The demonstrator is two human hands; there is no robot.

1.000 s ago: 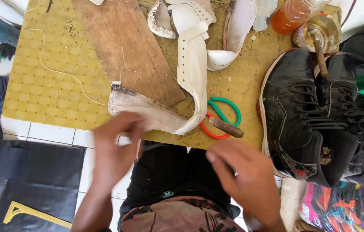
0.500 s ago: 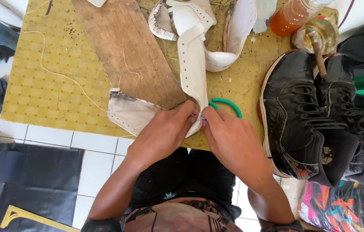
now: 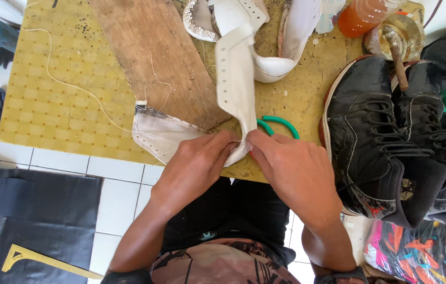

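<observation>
The white shoe upper (image 3: 236, 89) is being pinched at the table's (image 3: 59, 105) near edge by left hand (image 3: 196, 168) and right hand (image 3: 294, 171), probably so the seam's kept taut; green scissors (image 3: 278, 123) are lying just right.

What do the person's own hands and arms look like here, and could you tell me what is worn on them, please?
Both hands are bare: the left hand and the right hand show no gloves, rings or watch. The forearms are uncovered too, with no sleeve down their length. Near each elbow, at the bottom edge of the picture, a dark band shows, perhaps a sleeve cuff or elbow wrap; too little of it shows to tell.
</observation>
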